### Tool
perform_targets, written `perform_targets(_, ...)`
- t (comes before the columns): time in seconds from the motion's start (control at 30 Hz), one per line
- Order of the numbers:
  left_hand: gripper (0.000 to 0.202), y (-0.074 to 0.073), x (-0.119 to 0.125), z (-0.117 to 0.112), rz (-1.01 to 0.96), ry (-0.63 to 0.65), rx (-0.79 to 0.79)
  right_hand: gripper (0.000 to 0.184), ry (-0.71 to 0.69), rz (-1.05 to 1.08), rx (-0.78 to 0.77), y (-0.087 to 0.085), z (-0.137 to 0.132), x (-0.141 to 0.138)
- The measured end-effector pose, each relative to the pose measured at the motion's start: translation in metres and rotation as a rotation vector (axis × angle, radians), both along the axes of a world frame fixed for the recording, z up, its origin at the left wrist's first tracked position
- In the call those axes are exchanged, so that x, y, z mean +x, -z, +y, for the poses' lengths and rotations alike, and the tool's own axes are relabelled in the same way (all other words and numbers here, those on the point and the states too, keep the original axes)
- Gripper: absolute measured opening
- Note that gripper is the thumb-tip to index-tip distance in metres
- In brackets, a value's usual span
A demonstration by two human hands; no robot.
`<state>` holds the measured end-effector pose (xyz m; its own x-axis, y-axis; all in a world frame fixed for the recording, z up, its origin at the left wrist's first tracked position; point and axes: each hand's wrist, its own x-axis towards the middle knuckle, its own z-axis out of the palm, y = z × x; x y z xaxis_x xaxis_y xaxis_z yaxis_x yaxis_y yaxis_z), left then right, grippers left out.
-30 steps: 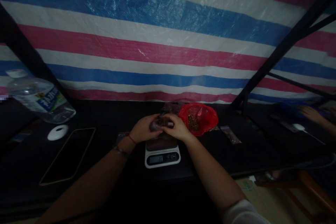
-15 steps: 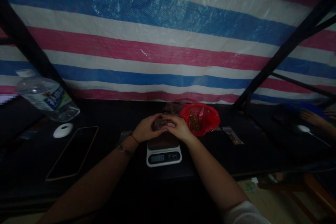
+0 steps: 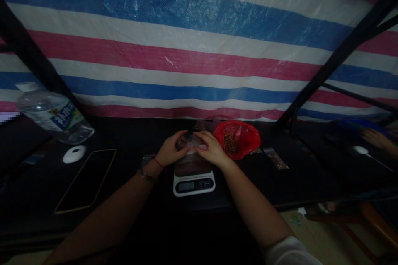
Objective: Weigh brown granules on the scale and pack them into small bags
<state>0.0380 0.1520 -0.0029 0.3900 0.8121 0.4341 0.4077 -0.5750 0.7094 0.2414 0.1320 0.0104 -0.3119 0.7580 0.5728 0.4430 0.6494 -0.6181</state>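
Observation:
Between my two hands is a small clear plastic bag (image 3: 188, 140), held over the back part of a kitchen scale (image 3: 194, 187) with a white body, a dark plate and a lit display. My left hand (image 3: 171, 149) grips the bag's left side, thumb toward the middle. My right hand (image 3: 212, 149) pinches its right side, the thumb close to the other one. What the bag contains is too dark to make out. Just right of my right hand, an open red plastic bag (image 3: 250, 138) holds many small brownish-gold pieces (image 3: 230, 145).
A small filled zip bag (image 3: 275, 159) lies right of the red bag. On the left are a phone (image 3: 87, 182), a white round device (image 3: 74, 154) and a clear bottle (image 3: 56, 114). Striped sheeting (image 3: 186, 62) hangs behind. Another person's hand (image 3: 374, 137) is at far right.
My fingers have shifted slightly on the clear bag, which now looks paler and more spread between them. Both hands stay over the scale. The far-right person's hand has moved a little.

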Motion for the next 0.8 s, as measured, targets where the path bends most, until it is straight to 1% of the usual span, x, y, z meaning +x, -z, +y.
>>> perform_targets(0.1, 0.060, 0.004, -0.002, 0.003, -0.050, -0.005, -0.046, 0.061, -0.008, -0.008, -0.056, 0.004, 0.001, -0.001)
perform_targets(0.17, 0.059, 0.006, -0.003, 0.006, -0.138, -0.024, -0.091, 0.066, -0.013, 0.008, -0.079, 0.005, 0.002, -0.001)
perform_targets(0.2, 0.058, 0.006, -0.004, 0.009, -0.231, -0.038, -0.126, 0.068, -0.011, 0.013, -0.076, 0.005, 0.002, -0.001)
perform_targets(0.23, 0.056, 0.006, -0.006, 0.011, -0.364, -0.054, -0.174, 0.068, -0.009, 0.010, -0.068, 0.005, 0.002, 0.000)
perform_targets(0.3, 0.051, 0.003, -0.012, 0.014, -0.689, -0.043, -0.328, 0.064, -0.015, -0.028, -0.057, 0.004, 0.002, 0.000)
perform_targets(0.37, 0.050, -0.003, -0.019, 0.016, -0.977, 0.045, -0.517, 0.056, -0.031, -0.090, -0.077, 0.002, 0.002, 0.001)
perform_targets(0.4, 0.053, -0.006, -0.023, 0.016, -1.068, 0.103, -0.600, 0.052, -0.037, -0.127, -0.094, 0.002, 0.002, 0.001)
perform_targets(0.43, 0.056, -0.009, -0.026, 0.015, -1.118, 0.159, -0.665, 0.050, -0.042, -0.165, -0.111, 0.002, 0.002, 0.000)
perform_targets(0.5, 0.063, -0.013, -0.030, 0.013, -1.134, 0.234, -0.736, 0.048, -0.046, -0.228, -0.128, 0.002, 0.002, 0.000)
perform_targets(0.6, 0.066, -0.014, -0.029, 0.010, -1.072, 0.279, -0.789, 0.052, -0.066, -0.255, -0.117, 0.004, 0.002, 0.001)
perform_targets(0.67, 0.068, -0.014, -0.027, 0.009, -1.044, 0.304, -0.821, 0.057, -0.068, -0.208, -0.090, 0.002, 0.001, 0.003)
perform_targets(0.7, 0.069, -0.013, -0.026, 0.008, -1.030, 0.318, -0.838, 0.057, -0.061, -0.169, -0.072, 0.000, 0.000, 0.003)
perform_targets(0.8, 0.071, -0.012, -0.026, 0.006, -0.984, 0.352, -0.891, 0.043, -0.015, -0.042, -0.002, -0.010, -0.001, -0.001)
